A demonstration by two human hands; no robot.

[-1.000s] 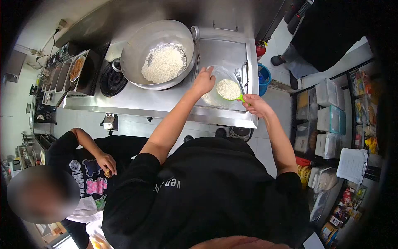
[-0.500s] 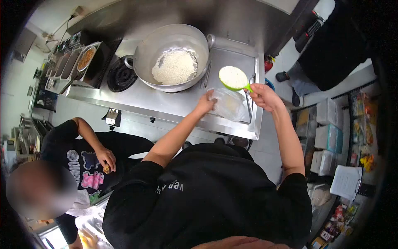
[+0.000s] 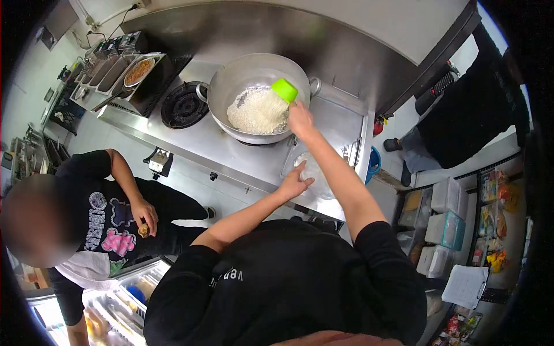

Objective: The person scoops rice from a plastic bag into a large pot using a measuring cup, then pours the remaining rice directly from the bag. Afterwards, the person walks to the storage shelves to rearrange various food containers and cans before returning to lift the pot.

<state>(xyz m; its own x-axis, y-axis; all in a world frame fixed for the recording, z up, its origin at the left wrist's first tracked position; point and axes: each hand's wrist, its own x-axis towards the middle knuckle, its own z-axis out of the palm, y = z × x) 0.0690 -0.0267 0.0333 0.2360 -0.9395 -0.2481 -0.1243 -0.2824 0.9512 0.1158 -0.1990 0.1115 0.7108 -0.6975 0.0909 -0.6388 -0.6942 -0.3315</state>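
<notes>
Over the right part of a large metal pot (image 3: 222, 86), my right hand (image 3: 301, 120) grips a green scoop (image 3: 284, 90) by its handle. The scoop is tipped, and pale grains fall from it onto the heap of white grains (image 3: 254, 112) inside the pot. On the steel counter below and to the right, my left hand (image 3: 296, 183) has its fingers on a clear plastic bag (image 3: 314, 176), apparently pinching its edge. My right forearm partly covers the bag. A fork (image 3: 346, 151) lies near the counter's right edge.
A black burner (image 3: 184, 105) is left of the pot, with metal food trays (image 3: 138, 72) beyond it. A co-worker (image 3: 115, 213) is at the lower left; another person (image 3: 461, 109) is at the upper right. Storage boxes (image 3: 447, 199) stand on the right-hand shelves.
My right hand has carried the filled scoop left from above the bag to the pot and tipped it over. My left hand remains at the bag. The camera view has shifted.
</notes>
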